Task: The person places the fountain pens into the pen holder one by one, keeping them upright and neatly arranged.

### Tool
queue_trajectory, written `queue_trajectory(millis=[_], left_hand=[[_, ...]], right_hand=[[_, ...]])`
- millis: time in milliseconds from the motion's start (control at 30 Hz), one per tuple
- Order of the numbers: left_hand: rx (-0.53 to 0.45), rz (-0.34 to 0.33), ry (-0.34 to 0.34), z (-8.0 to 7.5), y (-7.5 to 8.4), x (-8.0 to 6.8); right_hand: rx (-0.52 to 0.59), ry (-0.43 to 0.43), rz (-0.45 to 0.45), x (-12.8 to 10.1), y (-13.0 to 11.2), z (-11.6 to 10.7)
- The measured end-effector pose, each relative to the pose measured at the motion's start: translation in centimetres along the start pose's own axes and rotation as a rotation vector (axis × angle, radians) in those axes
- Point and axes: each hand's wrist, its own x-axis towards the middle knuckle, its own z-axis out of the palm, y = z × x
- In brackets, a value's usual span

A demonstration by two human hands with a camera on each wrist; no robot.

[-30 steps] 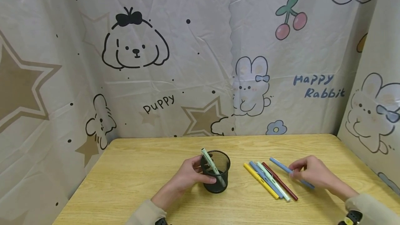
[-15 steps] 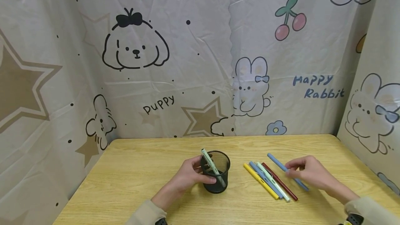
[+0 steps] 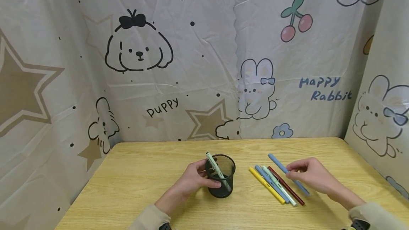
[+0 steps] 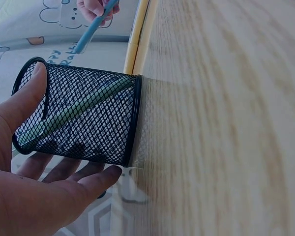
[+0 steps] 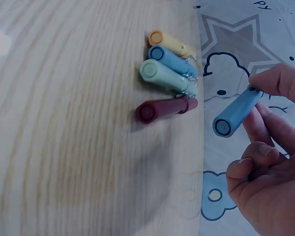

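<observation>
Right hand (image 3: 314, 178): grip pinched on a blue pen (image 3: 287, 174), now lifted off the counter (image 3: 143, 184) and carried slightly left of where it was a second ago, toward the holder. Left hand (image 3: 191, 180): fingers curled round the black mesh pen holder (image 3: 220, 180), steadying it as before; a pale green pen (image 3: 217, 170) leans inside. Between the hands, four pens lie side by side on the counter: yellow pen (image 3: 266, 185), second blue pen (image 3: 271, 184), mint pen (image 3: 279, 185), dark red pen (image 3: 286, 185). Printed cloth backdrop (image 3: 204, 56) behind.
</observation>
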Motion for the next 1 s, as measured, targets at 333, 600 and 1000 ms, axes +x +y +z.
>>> queue_trajectory(millis=[333,600,1000], left_hand=[[-0.002,0.005,-0.005,0.0,0.1,0.0],[-0.006,-0.003,-0.006,0.0,0.2,0.0],[-0.021,0.018,-0.009,0.0,0.0,-0.1]], right_hand=[[0.078,0.012,0.014,0.2,-1.3,0.5],[0.182,0.001,-0.025,0.1,-3.4,1.5],[0.237,0.03,-0.092,0.5,-5.4,2.9]])
